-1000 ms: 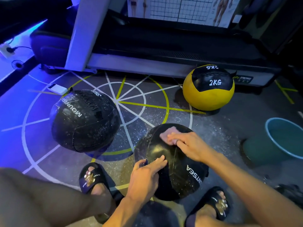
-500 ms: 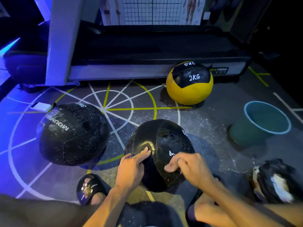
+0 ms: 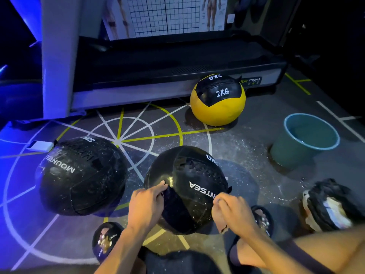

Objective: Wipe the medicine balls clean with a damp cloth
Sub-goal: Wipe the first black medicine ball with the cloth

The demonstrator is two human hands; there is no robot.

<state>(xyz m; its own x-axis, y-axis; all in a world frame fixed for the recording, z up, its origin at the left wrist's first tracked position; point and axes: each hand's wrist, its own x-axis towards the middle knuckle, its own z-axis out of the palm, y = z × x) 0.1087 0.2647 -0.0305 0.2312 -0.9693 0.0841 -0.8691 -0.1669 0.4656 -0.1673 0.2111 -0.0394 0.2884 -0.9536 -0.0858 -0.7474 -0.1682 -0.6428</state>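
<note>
Sliding right hand [image 3: 234,209] with cloth [image 3: 221,224] down ball [image 3: 187,186] | left hand [image 3: 145,207] unmoved

Near ball [image 3: 189,186] sits on the floor [image 3: 246,155] right in front of the person, between the two sandals [image 3: 105,241]. Left hand [image 3: 145,206] is on its left side, right hand [image 3: 233,212] on its right side with the cloth [image 3: 220,221] hanging beneath the fingers. Second ball [image 3: 81,175] lies just left of it, close but apart. Third ball [image 3: 218,99] sits farther back, against the treadmill [image 3: 177,62]. Bucket [image 3: 304,141] stands off to the right, a bundle [image 3: 325,206] nearer on that side.
</note>
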